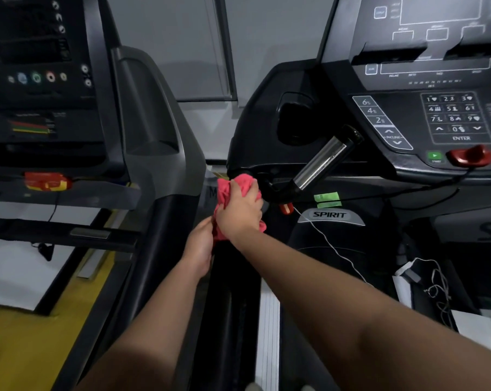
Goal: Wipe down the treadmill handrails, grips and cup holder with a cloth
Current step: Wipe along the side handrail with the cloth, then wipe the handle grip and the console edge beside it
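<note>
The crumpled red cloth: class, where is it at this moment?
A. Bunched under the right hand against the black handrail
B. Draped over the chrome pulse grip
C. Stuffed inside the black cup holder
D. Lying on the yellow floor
A: the crumpled red cloth is clutched under the right hand at the top of the black handrail, while the left hand grips the rail just below; the chrome pulse grip and the black cup holder are bare.
</note>
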